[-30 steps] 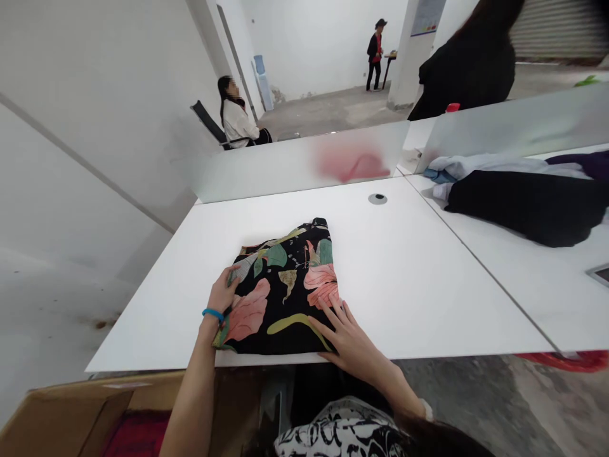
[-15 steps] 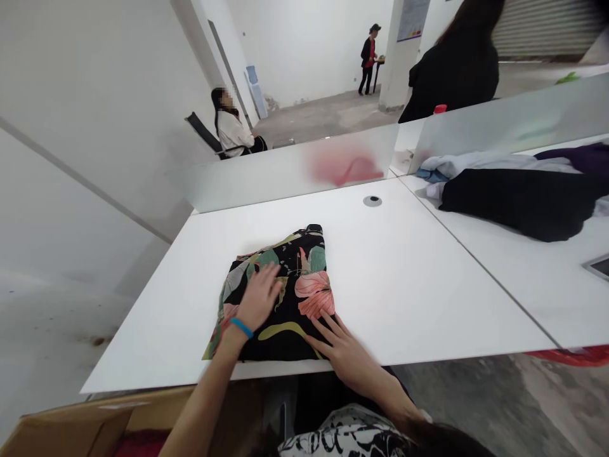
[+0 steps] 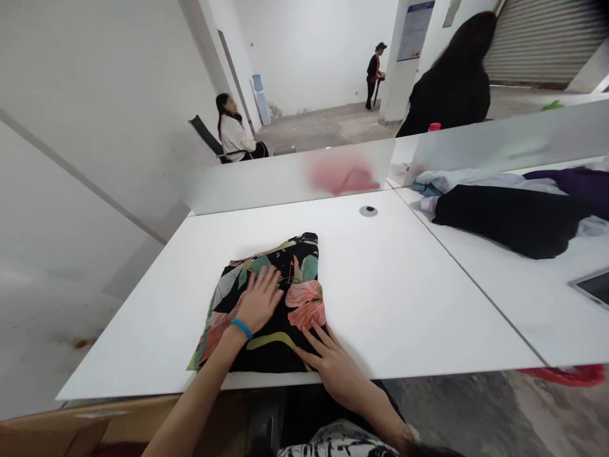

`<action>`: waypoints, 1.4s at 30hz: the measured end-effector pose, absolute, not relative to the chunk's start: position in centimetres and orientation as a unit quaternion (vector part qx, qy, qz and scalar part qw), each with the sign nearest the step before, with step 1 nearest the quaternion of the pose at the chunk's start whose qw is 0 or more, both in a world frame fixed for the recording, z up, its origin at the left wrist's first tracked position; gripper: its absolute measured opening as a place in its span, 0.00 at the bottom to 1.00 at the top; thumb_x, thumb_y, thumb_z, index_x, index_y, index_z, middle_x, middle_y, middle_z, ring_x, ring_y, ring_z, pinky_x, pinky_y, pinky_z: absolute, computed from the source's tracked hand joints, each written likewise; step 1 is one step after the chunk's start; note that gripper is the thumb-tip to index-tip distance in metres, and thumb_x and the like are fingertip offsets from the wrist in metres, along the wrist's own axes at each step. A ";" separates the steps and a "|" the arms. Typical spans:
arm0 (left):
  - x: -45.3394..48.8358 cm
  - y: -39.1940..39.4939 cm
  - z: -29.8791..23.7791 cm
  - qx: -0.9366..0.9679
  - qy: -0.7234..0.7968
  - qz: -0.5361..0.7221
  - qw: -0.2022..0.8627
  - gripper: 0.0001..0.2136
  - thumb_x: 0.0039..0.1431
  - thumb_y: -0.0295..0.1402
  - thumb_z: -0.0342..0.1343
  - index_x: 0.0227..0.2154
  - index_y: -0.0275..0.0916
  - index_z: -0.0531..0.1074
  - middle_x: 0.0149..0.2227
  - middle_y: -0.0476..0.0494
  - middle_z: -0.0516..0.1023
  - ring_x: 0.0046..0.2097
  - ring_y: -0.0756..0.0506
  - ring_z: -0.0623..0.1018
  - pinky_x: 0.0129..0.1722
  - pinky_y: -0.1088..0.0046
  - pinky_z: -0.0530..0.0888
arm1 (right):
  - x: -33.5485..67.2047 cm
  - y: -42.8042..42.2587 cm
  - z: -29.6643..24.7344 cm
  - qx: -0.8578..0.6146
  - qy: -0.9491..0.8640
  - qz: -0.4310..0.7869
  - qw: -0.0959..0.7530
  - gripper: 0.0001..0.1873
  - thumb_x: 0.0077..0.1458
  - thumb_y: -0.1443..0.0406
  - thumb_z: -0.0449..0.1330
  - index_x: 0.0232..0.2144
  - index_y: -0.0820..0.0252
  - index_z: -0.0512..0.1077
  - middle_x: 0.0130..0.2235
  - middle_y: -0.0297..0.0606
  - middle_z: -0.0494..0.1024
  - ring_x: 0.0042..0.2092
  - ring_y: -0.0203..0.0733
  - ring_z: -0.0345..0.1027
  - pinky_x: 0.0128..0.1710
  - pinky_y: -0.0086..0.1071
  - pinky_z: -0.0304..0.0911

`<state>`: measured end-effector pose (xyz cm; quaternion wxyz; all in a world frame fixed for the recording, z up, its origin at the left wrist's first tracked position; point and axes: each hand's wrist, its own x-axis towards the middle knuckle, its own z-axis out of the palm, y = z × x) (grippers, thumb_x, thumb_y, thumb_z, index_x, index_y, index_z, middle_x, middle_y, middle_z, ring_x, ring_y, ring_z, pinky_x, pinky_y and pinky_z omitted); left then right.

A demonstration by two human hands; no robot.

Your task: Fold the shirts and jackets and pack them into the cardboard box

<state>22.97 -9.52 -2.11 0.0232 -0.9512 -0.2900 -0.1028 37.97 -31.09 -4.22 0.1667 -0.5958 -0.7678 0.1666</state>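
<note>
A folded black garment (image 3: 271,352) with a print of pink flowers and green leaves lies near the front edge of the white table (image 3: 380,292). What kind of garment it is, I cannot tell from the folds. My left hand (image 3: 259,298), with a blue band at the wrist, rests flat on the middle of the cloth, fingers spread. My right hand (image 3: 333,365) lies with spread fingers on the garment's lower right edge, just below a pink flower. Neither hand grips the fabric.
A frosted divider (image 3: 266,181) runs along the table's back. Black, white and purple clothes (image 3: 514,216) lie on the adjoining table at right, near a dark tablet-like panel (image 3: 594,287). A cardboard box (image 3: 133,422) stands below the front left. Several people are beyond the divider.
The view has shifted slightly. My left hand stays on the cloth, its fingers a little more spread over the middle. My right hand remains at the lower right edge.
</note>
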 end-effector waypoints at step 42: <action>17.2 -5.0 -3.9 -0.765 -0.626 -0.127 0.080 0.39 0.58 0.54 0.41 0.59 0.21 0.55 0.60 0.22 0.61 0.58 0.30 0.63 0.53 0.53 0.64 | 39.7 -36.0 -4.0 -0.466 -0.077 0.556 0.684 0.29 0.51 0.52 0.63 0.54 0.55 0.68 0.57 0.43 0.69 0.58 0.48 0.62 0.58 0.42 0.59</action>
